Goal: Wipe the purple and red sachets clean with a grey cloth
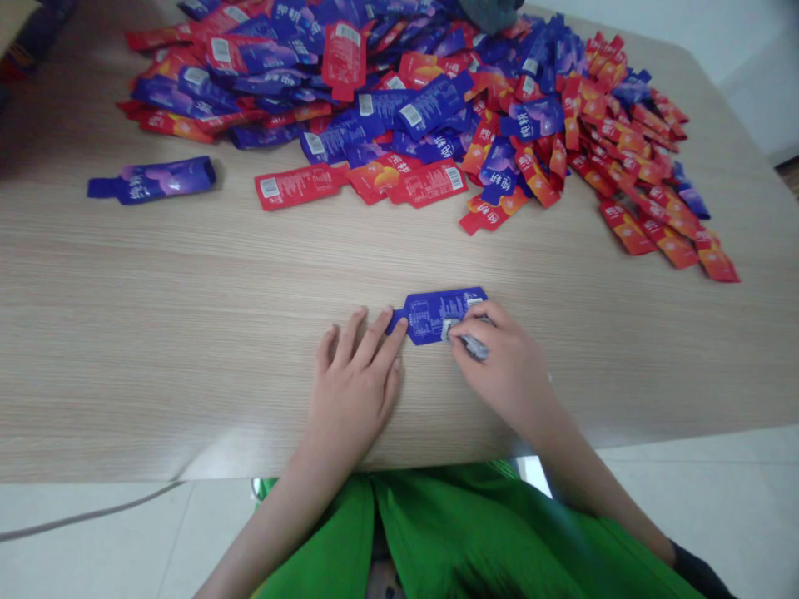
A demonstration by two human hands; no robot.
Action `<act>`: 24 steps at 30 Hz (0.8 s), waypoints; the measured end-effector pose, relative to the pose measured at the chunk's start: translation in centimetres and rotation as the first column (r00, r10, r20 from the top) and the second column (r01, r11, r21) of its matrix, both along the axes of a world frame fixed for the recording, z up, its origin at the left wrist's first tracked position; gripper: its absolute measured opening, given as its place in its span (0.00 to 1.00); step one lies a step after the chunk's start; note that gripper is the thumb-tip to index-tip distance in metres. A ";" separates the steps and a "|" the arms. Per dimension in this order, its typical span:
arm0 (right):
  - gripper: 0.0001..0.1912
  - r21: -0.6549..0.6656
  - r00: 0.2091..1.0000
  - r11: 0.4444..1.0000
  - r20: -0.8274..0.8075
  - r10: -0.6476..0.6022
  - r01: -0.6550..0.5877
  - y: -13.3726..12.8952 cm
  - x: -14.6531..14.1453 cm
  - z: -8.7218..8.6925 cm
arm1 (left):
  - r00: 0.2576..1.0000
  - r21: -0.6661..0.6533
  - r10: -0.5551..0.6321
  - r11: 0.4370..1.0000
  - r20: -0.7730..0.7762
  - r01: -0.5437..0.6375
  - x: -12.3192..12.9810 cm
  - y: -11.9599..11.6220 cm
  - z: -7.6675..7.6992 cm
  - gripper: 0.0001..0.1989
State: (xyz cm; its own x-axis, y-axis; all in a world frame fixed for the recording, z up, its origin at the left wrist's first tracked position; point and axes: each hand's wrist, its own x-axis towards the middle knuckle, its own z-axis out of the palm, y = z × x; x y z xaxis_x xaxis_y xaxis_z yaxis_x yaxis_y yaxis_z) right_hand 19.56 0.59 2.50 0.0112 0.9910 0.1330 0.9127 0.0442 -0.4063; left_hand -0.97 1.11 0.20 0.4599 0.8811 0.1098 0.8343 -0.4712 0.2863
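A blue, bottle-shaped gel packet (430, 316) lies flat on the table in front of me, its printed back with a barcode facing up and its narrow neck pointing left. My left hand (355, 374) rests flat with fingers spread, and its fingertips press on the packet's neck. Pinched in my right hand (508, 366) is a crumpled grey-white wad (477, 345), like cloth or tissue, which touches the packet's lower right part. A small whitish patch shows at the wad's left side; I cannot tell what it is. The right fingers partly cover the barcode end.
A large heap of red and blue packets (374, 104) spreads across the back of the wooden table (187, 333). One blue packet (166, 181) lies apart at the left. A dark grey item (490, 12) sits on the heap's far side. A cable (93, 514) runs below the table's front edge.
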 end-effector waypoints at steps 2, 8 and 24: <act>0.06 0.009 0.999 0.999 0.018 -0.047 0.047 -0.1 0.9 0.0 | 1.000 0.001 -0.002 1.000 -0.004 0.002 0.0 0.0 0.0 0.25; 0.06 0.045 0.991 0.990 0.012 -0.133 0.133 -0.3 2.5 -0.2 | 1.000 0.006 -0.002 1.000 -0.011 0.002 0.0 0.0 0.1 0.25; 0.05 0.123 0.967 0.972 -0.185 -0.174 0.198 -1.1 5.1 0.3 | 0.998 -0.133 -0.004 0.991 -0.065 -0.005 1.1 -1.6 4.3 0.16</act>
